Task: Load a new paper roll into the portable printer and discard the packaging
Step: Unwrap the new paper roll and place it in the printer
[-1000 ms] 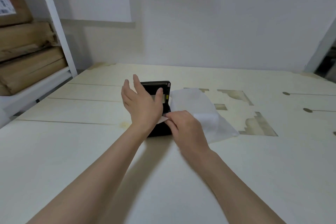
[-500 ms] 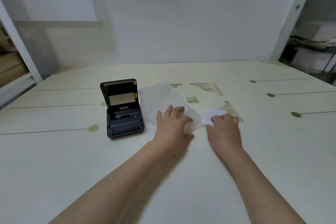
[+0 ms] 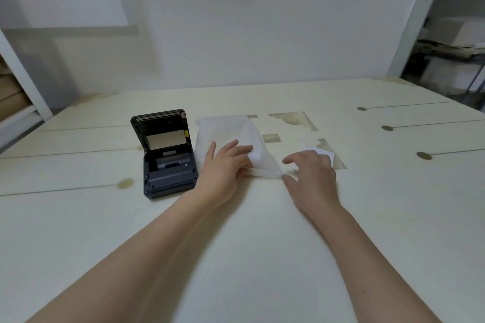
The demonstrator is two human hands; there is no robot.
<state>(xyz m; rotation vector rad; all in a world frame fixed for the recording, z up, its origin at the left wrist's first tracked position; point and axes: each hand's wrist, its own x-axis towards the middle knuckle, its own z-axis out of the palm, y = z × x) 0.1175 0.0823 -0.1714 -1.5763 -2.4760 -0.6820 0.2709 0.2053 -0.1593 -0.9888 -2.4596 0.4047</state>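
Note:
The dark portable printer (image 3: 168, 162) stands on the table left of centre with its lid raised and the paper bay showing. Right of it lies a white translucent packaging bag (image 3: 231, 130). My left hand (image 3: 225, 165) lies on the bag's near part, fingers on top and thumb at the near edge, pinching it. My right hand (image 3: 311, 176) hovers at the bag's right corner with thumb and fingers spread, slightly blurred. A small white paper piece (image 3: 324, 152) lies on the table just beyond its fingers. I cannot make out the roll inside the bag.
The pale wooden table (image 3: 262, 244) has slots, round marks and worn patches at the right. A white shelf post (image 3: 23, 78) with brown boxes stands at far left. Another white post (image 3: 420, 16) and cluttered shelves are at far right. A wall closes the back.
Both hands left the printer and moved right to the bag. My right hand let go of the small white paper, which now lies on the table, and opened at the bag's corner.

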